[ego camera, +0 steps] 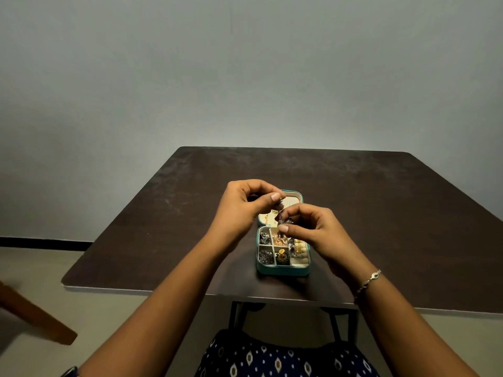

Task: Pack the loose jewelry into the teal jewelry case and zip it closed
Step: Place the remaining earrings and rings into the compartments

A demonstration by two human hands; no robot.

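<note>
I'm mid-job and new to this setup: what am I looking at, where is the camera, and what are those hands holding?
There is no machine here: a person works with two bare hands. The single picture comes from a camera worn on the person's head, looking forward and down. The left hand and the right hand both pinch a small dark jewelry piece above the teal jewelry case. What kind of piece it is, is too small to tell. The case lies open on the dark table, with its lid folded back on the far side. Its divided tray holds silver pieces and gold pieces. A bracelet is on the right wrist.
</note>
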